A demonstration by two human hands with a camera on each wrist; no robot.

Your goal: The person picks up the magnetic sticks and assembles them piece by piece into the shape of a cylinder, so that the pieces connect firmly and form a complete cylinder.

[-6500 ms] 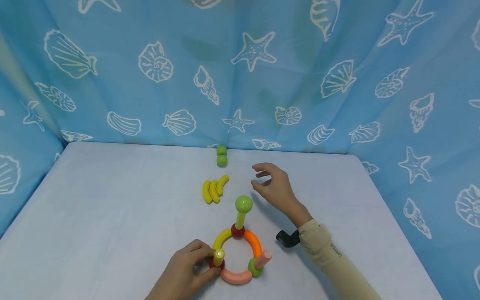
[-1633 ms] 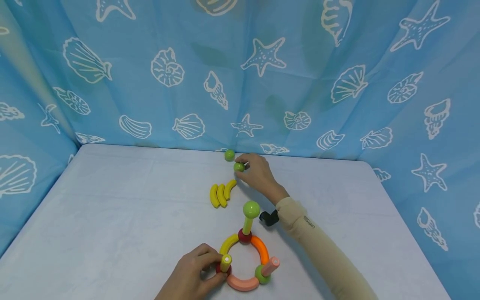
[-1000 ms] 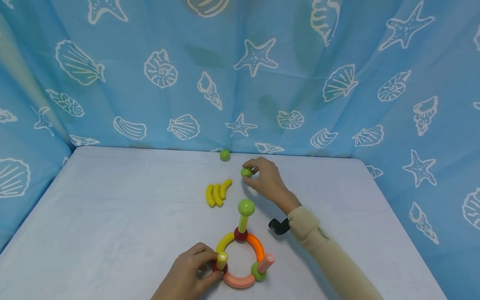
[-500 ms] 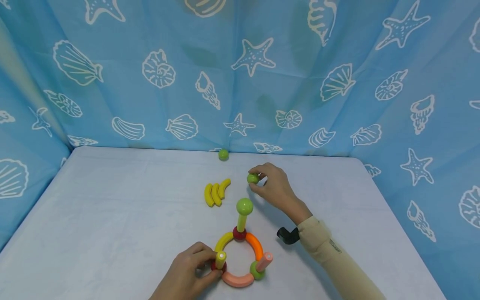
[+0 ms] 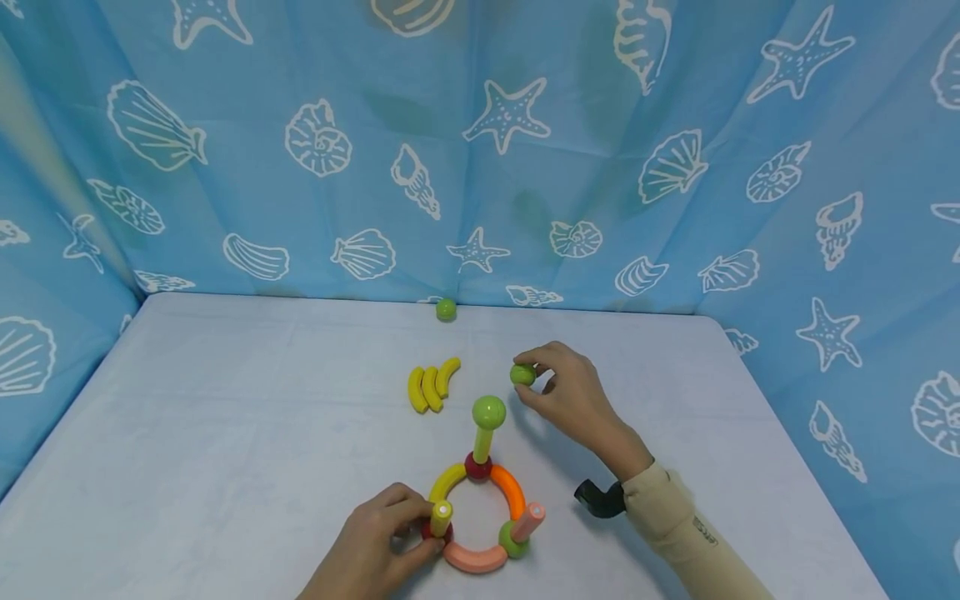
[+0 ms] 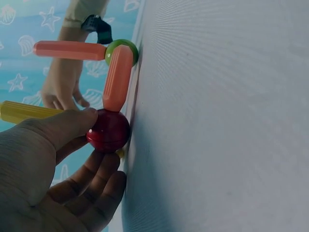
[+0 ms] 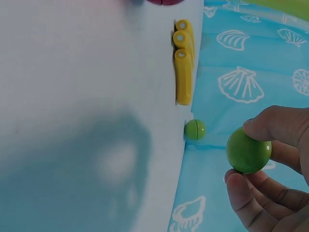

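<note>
At the near part of the white counter (image 5: 225, 467), the left hand (image 5: 375, 537) grips with its fingers a glossy dark red ball (image 6: 109, 132), one joint in a ring of curved yellow, orange and salmon sticks (image 5: 476, 560). Farther, to the right, the right hand (image 5: 573, 396) pinches a glossy green ball (image 7: 247, 152) above the counter, apart from the ring. White surface stretches widely on both sides. Beyond lie three curved yellow sticks (image 5: 429, 389). Close to the far edge, before a blue shell-printed curtain (image 5: 442, 92), sits a second green ball (image 5: 446, 310).

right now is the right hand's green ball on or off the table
Off: right wrist view shows a gap between green ball and table.
</note>
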